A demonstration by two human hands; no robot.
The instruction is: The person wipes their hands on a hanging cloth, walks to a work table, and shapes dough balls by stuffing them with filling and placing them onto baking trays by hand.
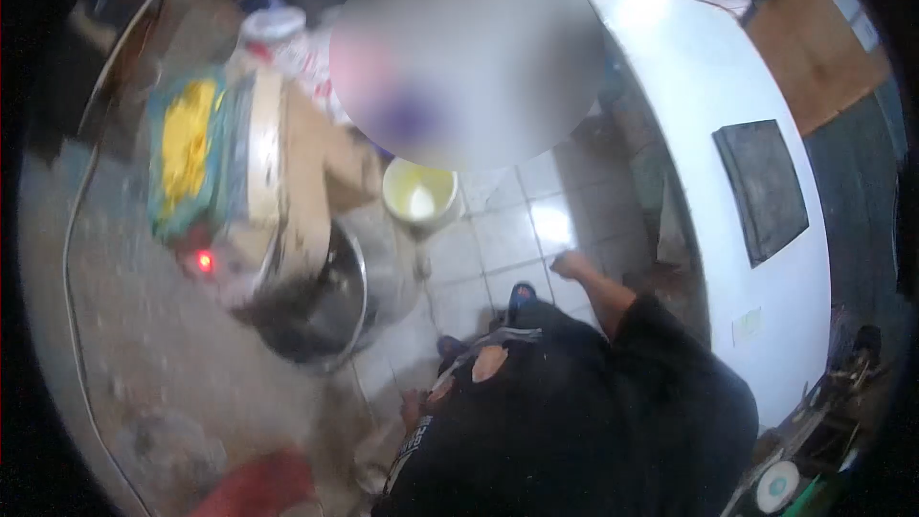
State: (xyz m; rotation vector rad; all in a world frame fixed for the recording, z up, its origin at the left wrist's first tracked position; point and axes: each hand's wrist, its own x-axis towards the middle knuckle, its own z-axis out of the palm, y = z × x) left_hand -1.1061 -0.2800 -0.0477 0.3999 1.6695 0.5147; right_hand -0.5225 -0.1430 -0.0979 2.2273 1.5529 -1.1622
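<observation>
Head view | tiled floor between pot rim and white top edge | grip, left hand / right hand: cannot tell

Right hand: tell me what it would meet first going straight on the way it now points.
The right hand would probably meet the bucket first, though its height above the floor is unclear.

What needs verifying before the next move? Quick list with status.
1. Right hand in view: ok, seen above the tiled floor.
2. Left hand free: cannot tell, partly hidden and blurred.
3. White bucket upright: ok, mouth faces up.
4. Metal bowl contents: cannot tell, dark and blurred inside.
5. Red light off: not ok, glowing.
6. White surface bare: not ok, dark rectangular item on it.
</observation>
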